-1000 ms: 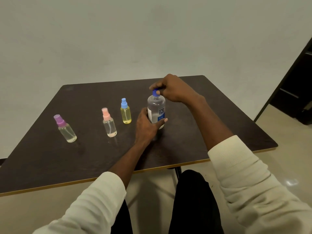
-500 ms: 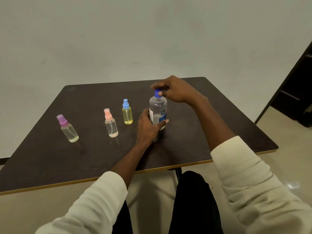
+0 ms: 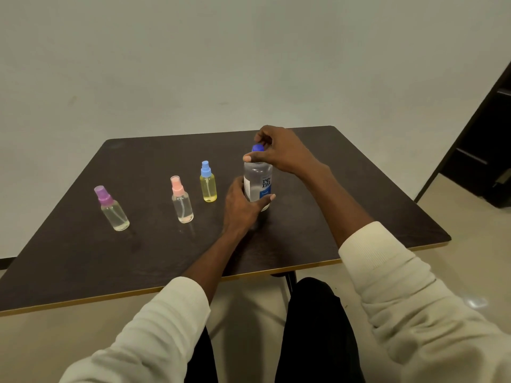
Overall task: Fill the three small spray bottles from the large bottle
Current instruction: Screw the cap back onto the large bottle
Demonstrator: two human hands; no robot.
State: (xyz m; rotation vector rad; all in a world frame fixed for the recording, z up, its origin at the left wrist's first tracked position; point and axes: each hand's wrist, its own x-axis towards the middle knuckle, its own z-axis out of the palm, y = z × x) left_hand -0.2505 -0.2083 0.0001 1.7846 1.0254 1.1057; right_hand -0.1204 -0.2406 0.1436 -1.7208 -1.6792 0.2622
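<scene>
The large clear bottle [image 3: 260, 179] with a blue and white label stands upright on the dark table [image 3: 345, 205]. My left hand [image 3: 240, 205] wraps its lower body from the left. My right hand [image 3: 279, 150] pinches its blue cap [image 3: 257, 147] from above. Three small spray bottles stand in a row to the left, all capped: a blue-topped yellow bottle [image 3: 208, 183], a pink-topped clear bottle [image 3: 182, 201], and a purple-topped clear bottle [image 3: 112, 210].
The table's near edge [image 3: 166, 288] runs just beyond my knees. A dark cabinet [image 3: 486, 139] stands at the right, past the table's right edge. A plain wall lies behind the table.
My right hand's fingers have shifted around the blue cap. The large bottle, my left hand and the small bottles stay in place.
</scene>
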